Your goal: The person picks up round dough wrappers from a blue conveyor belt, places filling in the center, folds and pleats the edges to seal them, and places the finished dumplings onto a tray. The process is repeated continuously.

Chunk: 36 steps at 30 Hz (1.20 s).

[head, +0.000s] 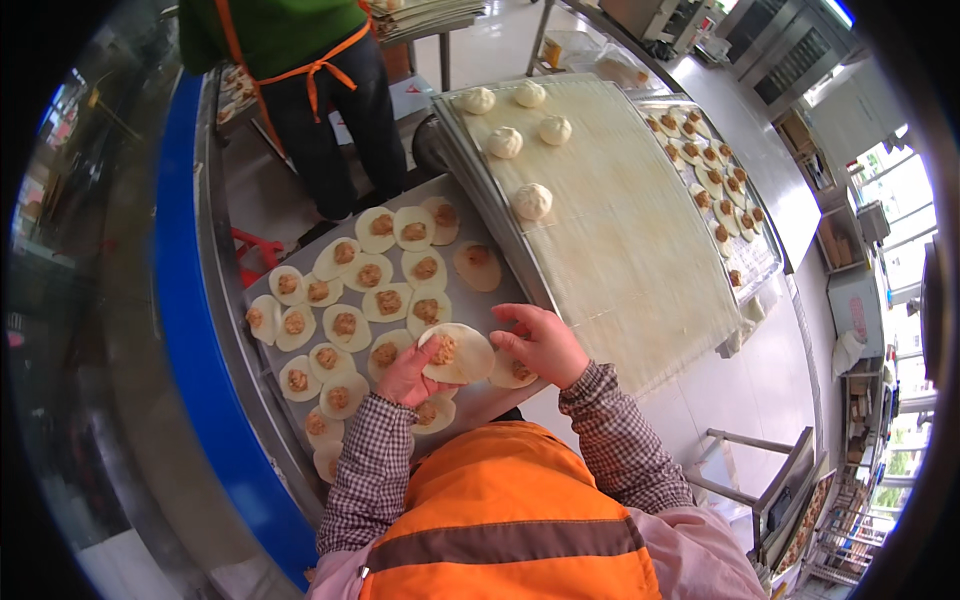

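A round dough wrapper (472, 355) with a lump of meat filling (443, 349) lies across the fingers of my left hand (409, 377), whose thumb rests at the filling. Close by its right edge, my right hand (546, 341) hovers with thumb and fingers apart, holding nothing. Below both hands is a metal tray (480, 401) bearing many flat wrappers topped with filling, such as the dough wrapper (345, 325) left of centre. Part of another filled wrapper (511, 373) shows beneath my right hand.
Several pleated buns (532, 201) sit at the far left of a cloth-covered tray (637, 247). Beyond it, a second metal tray (772, 259) carries wrappers with darker filling. A person in an orange apron (315, 75) stands ahead. A blue-edged conveyor (187, 315) runs along the left.
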Available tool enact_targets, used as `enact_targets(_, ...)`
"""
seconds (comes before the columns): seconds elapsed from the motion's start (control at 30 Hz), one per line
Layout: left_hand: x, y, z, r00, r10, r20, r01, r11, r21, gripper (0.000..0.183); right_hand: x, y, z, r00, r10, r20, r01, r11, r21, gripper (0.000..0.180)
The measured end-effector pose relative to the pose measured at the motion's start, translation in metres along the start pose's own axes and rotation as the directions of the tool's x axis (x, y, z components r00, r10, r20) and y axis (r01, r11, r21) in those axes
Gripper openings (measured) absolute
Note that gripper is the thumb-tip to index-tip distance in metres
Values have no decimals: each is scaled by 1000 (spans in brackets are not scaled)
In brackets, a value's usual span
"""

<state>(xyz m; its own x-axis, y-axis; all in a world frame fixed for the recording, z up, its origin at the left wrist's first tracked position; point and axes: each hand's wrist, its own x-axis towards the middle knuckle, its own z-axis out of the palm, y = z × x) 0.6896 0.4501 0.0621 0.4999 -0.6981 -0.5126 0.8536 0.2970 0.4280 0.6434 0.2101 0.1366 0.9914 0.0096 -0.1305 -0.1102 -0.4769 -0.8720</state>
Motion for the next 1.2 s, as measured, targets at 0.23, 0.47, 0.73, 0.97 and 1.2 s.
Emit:
enact_targets(0.23,-71,5,5,981,179,-70,-159,962,223,50,2,-19,53,971,56,232,-104,974,199,20)
enact_targets(0.47,-93,-1,4,934,341,-106,-246,830,500,49,-3,-45,75,983,-104,153,77,982,170,17)
enact_targets(0.73,-96,1,8,937,340,-81,-166,635,755,46,-7,-45,73,896,-414,162,434,894,-113,16)
enact_targets(0.97,-95,10,16,985,156,-68,-50,647,761,41,-3,-44,71,906,-330,264,338,941,17,11)
enact_targets(1.2,-86,17,20,998,-5,-67,56,616,786,43,0,-35,68,879,-275,390,244,961,127,13)
